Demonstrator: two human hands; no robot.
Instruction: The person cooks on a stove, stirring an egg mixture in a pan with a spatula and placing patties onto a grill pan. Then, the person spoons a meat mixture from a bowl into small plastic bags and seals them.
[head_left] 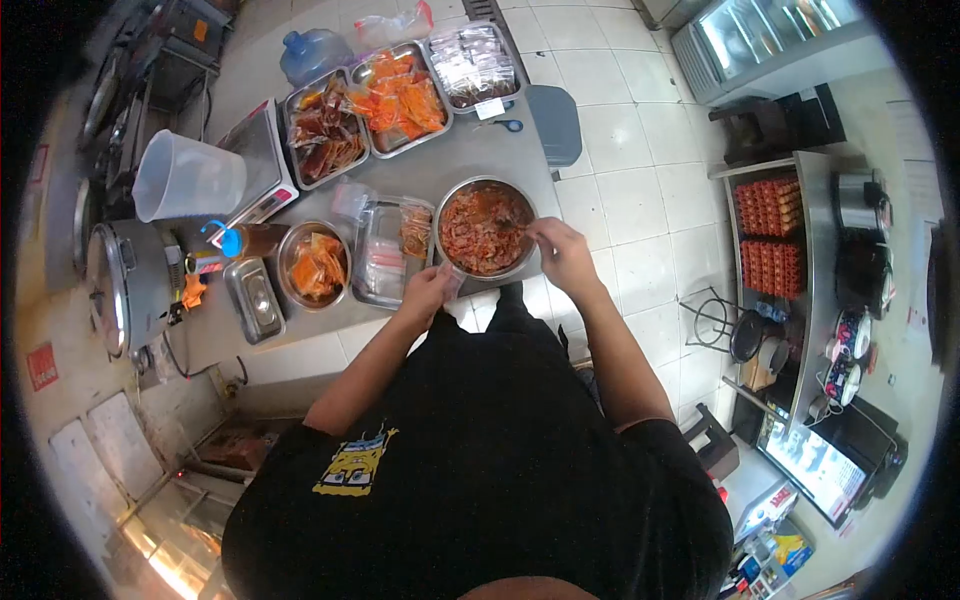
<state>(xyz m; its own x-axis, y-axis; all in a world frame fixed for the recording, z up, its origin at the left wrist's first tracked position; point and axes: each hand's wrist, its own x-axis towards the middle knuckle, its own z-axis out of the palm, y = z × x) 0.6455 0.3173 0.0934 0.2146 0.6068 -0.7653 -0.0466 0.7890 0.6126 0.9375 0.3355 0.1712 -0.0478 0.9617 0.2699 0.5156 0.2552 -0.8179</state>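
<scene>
Our steel bowl point(487, 181) stands at the near edge of the counter point(450, 150), right in front of us, and in it we have a wet, reddish mass of chopped food point(480, 235), looser and darker toward the far side. Our left hand point(428, 292) is at the bowl's near left, its grip closed on a small clear bag point(453, 281); we cannot tell whether anything is in it. Our right hand point(561, 254) is at the bowl's right rim, its grip narrow, fingertips together, though we cannot tell whether they pinch a utensil. Just left of the bowl we have a clear box point(372, 297) with filled brownish packets point(415, 230) on its right and whitish bags point(384, 262) on its left. Beyond that, a small bowl point(283, 266) holds orange packets point(318, 266), next to a lidded tin point(255, 300) whose contents we cannot see. Toward the far end we see three steel trays in a row: the left tray point(338, 173) carries dark red packets, the middle tray point(418, 139) bright orange ones, and the right tray point(465, 108) shiny clear packs with something dark inside.
</scene>
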